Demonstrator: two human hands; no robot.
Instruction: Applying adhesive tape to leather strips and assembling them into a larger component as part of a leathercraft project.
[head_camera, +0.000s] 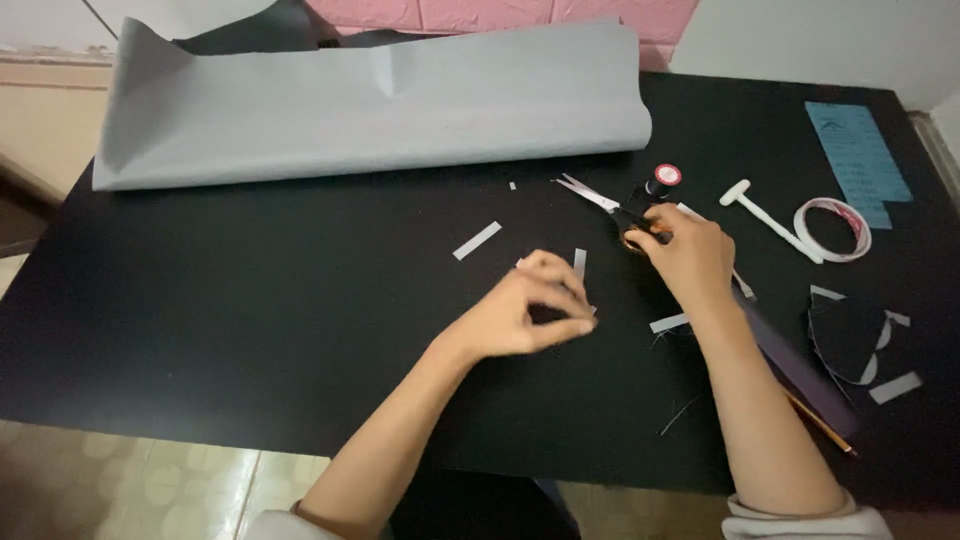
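My right hand rests on the handles of a pair of scissors, which lie on the black tabletop with silver blades pointing up and left. My left hand hovers at the middle of the table. Its thumb and fingers are pinched together on what looks like a small white paper strip at the fingertips. Another short white strip lies just behind that hand.
A large grey sheet, curled at its right end, lies across the back. White strips are scattered mid-table. To the right are a small bottle with a red cap, a white T-shaped tool, a tape roll, a blue card, black cut pieces and a pencil.
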